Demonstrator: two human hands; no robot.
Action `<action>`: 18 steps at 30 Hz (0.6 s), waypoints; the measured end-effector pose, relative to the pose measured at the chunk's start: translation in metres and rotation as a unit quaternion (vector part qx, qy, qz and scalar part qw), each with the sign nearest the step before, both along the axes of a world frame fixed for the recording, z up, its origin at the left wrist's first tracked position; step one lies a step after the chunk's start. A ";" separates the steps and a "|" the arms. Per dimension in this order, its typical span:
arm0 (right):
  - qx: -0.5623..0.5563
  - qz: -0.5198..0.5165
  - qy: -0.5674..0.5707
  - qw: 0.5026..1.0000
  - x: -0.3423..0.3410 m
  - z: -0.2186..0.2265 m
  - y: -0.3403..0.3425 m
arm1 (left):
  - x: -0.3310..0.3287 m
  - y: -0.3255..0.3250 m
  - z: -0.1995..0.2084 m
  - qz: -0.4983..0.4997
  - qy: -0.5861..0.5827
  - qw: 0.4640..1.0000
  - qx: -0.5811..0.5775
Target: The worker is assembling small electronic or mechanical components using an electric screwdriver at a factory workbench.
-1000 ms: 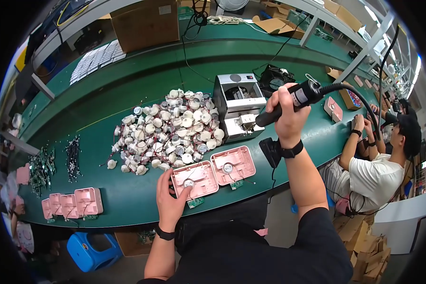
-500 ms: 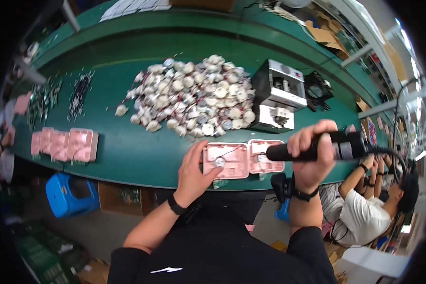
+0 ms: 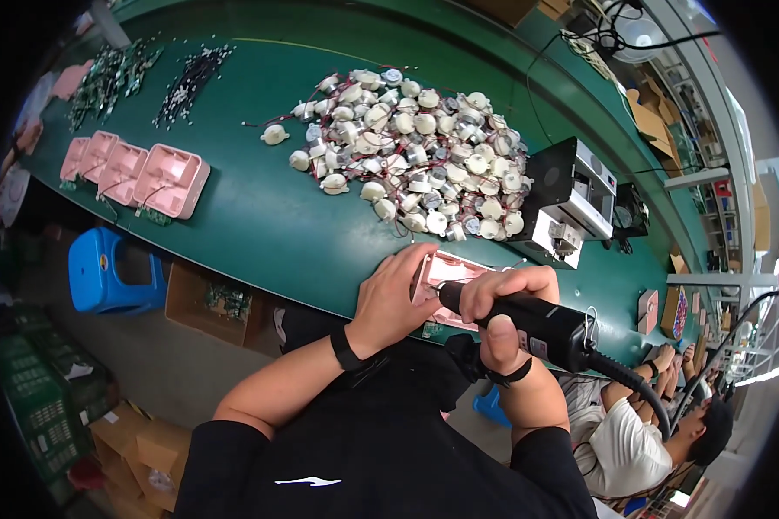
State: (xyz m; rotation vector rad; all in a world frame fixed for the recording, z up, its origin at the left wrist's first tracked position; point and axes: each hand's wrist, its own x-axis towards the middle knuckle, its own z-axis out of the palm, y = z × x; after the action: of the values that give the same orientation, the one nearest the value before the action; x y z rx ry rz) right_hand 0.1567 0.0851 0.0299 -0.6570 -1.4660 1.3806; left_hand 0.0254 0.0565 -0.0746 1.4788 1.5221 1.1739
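I observed the right hand [image 3: 509, 313] with its fingers wrapped around a black corded driver [image 3: 550, 331], nose pointed into a pink casing [image 3: 455, 270] at the near edge of the counter [image 3: 268, 225]. The left hand [image 3: 393, 300] gripped the casing's left end. Round white parts [image 3: 424, 123] lay heaped beyond; four similar casings [image 3: 197, 186] sat farther left.
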 end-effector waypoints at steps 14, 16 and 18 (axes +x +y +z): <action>-0.007 -0.023 -0.033 0.999 -0.004 -0.005 0.006 | -0.001 0.004 -0.003 -0.008 -0.007 1.000 0.007; -0.021 -0.024 -0.040 0.999 -0.006 -0.006 0.007 | -0.001 0.004 -0.004 -0.001 0.004 1.000 0.013; -0.028 -0.025 -0.045 0.998 -0.007 -0.007 0.007 | -0.001 0.003 -0.006 0.002 0.008 1.000 0.017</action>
State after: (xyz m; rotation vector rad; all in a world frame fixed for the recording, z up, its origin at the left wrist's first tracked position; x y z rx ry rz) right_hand 0.1492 0.0922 0.0225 -0.7956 -1.4755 1.3734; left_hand 0.0245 0.0596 -0.0802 1.5109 1.5239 1.1978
